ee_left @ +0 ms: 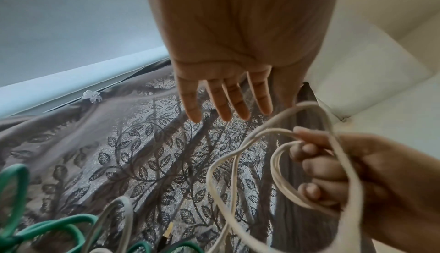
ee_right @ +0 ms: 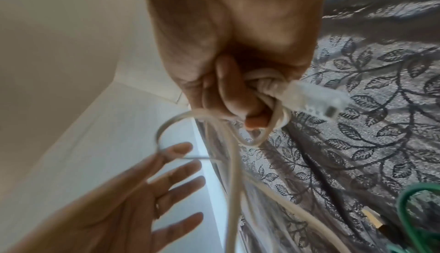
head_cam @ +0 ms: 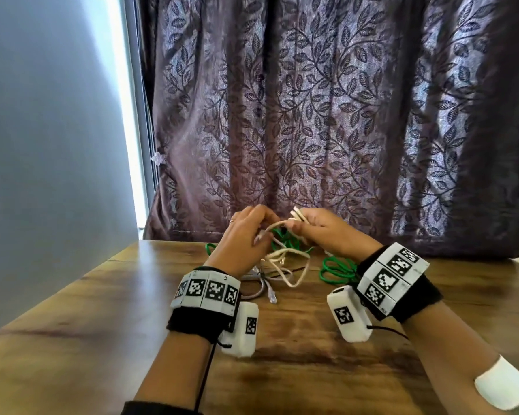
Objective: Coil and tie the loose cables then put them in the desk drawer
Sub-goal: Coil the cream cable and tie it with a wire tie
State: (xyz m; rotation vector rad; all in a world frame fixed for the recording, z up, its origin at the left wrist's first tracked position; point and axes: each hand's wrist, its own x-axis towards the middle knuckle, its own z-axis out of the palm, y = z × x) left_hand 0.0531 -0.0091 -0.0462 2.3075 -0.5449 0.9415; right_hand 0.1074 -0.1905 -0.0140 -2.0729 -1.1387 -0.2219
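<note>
Right hand [ee_right: 228, 80] is curled tight around loops of the cream cable [head_cam: 285, 256] (clear plug [ee_right: 314, 101] sticking out), raised above the wooden desk [head_cam: 297, 339]. Left hand [head_cam: 243, 235] has fingers spread, loose strand touching them. Green cable [head_cam: 336, 269] lies behind, curtain [head_cam: 327, 115] beyond.

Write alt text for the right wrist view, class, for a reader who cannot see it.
A right hand grips loops of a cream cable, whose clear plug sticks out past the curled fingers. An open left hand reaches in from below, one fingertip at a cable loop. Behind hang a leaf-patterned curtain and part of a green cable.
</note>
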